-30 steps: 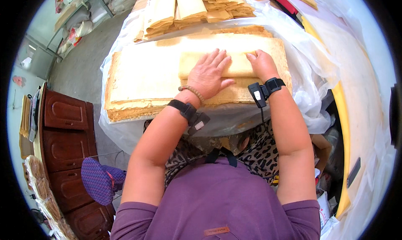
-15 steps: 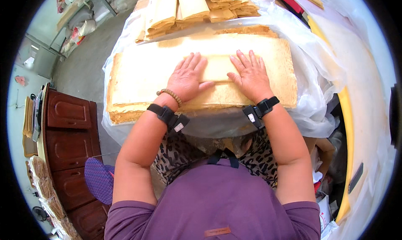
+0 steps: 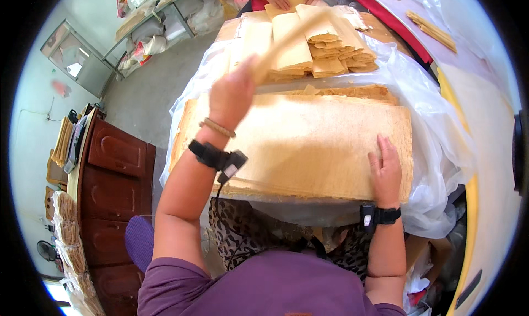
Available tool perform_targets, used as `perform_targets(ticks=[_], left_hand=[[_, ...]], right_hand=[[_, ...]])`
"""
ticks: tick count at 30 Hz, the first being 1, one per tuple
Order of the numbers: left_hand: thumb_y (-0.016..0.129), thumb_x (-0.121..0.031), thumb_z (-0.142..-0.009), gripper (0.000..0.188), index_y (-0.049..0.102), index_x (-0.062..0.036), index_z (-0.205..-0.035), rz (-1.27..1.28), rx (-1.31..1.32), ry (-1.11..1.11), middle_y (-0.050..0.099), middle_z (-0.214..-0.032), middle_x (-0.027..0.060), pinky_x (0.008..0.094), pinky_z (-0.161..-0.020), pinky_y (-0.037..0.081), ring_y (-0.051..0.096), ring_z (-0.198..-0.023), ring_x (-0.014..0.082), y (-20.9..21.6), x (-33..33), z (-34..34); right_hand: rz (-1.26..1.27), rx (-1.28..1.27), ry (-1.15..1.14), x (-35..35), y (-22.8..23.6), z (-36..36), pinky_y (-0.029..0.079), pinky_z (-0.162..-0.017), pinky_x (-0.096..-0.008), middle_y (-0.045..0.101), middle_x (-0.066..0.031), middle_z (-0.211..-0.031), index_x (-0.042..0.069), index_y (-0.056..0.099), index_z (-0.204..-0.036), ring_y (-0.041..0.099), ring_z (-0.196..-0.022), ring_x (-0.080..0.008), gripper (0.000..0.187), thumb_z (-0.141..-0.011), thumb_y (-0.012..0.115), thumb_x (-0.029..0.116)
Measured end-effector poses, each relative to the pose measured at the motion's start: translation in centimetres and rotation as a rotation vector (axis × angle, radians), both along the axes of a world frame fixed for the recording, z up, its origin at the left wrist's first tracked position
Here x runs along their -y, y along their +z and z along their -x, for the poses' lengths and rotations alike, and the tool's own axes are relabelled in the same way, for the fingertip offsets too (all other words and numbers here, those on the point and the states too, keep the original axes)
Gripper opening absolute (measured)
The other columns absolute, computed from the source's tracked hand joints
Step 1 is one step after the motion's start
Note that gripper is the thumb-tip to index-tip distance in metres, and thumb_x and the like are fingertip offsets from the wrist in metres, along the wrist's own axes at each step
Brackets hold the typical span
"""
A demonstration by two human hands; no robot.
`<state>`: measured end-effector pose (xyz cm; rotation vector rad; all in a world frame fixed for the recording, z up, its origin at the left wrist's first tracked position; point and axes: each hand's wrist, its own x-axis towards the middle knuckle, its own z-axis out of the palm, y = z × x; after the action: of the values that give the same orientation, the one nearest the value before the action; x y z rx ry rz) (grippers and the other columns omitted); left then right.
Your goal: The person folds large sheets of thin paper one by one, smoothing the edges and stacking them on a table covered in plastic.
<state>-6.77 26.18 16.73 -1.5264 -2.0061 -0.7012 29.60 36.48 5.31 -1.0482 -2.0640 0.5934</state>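
My left hand (image 3: 234, 92), smeared by motion, is raised above the far left part of the stack. It is closed on a folded tan sheet (image 3: 292, 39), seen nearly edge-on as a narrow strip pointing to the far right. Below lies a wide stack of thin, pale yellow sheets (image 3: 308, 150) with rough edges; what they are made of I cannot tell. My right hand (image 3: 387, 170) rests on the stack's top near its right edge, fingers stretched out and holding nothing. Beyond the stack is a pile of folded sheets (image 3: 289, 46), partly behind the raised strip.
Another person's hands (image 3: 281, 1) touch a sheet at the far end of the table. Crumpled clear plastic (image 3: 424, 117) spreads under and beside the stack. A pale surface with a yellow edge (image 3: 454, 106) runs along the right. Dark red cabinets (image 3: 113, 194) stand at the left.
Both hands were flat on a folded sheet upon the stack. The left has lifted it up and away toward the pile. My right hand has slid to the stack's right side. Another person's hands came into view.
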Motion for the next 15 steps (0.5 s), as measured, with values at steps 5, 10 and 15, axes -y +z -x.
perform_targets(ticks=[5,10,15], left_hand=[[0.058,-0.023,-0.093,0.039,0.061,-0.0154,-0.131,0.026,-0.058,0.45,0.07,-0.076,0.0134,0.0461,-0.062,0.055,0.069,-0.071,0.0335,0.8,-6.6,5.2],[0.055,-0.054,-0.094,0.051,0.064,-0.0059,-0.107,0.579,0.296,0.207,0.068,-0.112,0.0236,0.0524,-0.092,0.05,0.063,-0.107,0.0424,-7.0,-9.4,9.8],[0.061,-0.038,-0.095,0.039,0.063,-0.0006,-0.106,0.302,-0.013,0.03,0.067,-0.11,0.0256,0.0484,-0.09,0.052,0.064,-0.105,0.0429,-5.9,-7.7,8.5]], right_hand=[[-0.163,0.137,-0.032,0.3,0.3,0.5,0.034,-0.115,-0.0484,0.06,-0.0184,-0.135,0.004,0.058,-0.134,0.05,-0.132,-0.0369,0.046,-0.089,0.066,0.012],[-0.121,0.066,0.027,0.6,0.5,0.7,0.035,-0.114,-0.0479,0.061,-0.0168,-0.133,0.004,0.059,-0.131,0.051,-0.132,-0.0367,0.043,-0.089,0.064,0.009],[0.044,-0.131,0.045,-0.2,0.5,-1.0,0.043,-0.107,-0.0426,0.067,-0.0148,-0.124,0.003,0.062,-0.128,0.059,-0.121,-0.0305,0.036,-0.093,0.062,0.009]])
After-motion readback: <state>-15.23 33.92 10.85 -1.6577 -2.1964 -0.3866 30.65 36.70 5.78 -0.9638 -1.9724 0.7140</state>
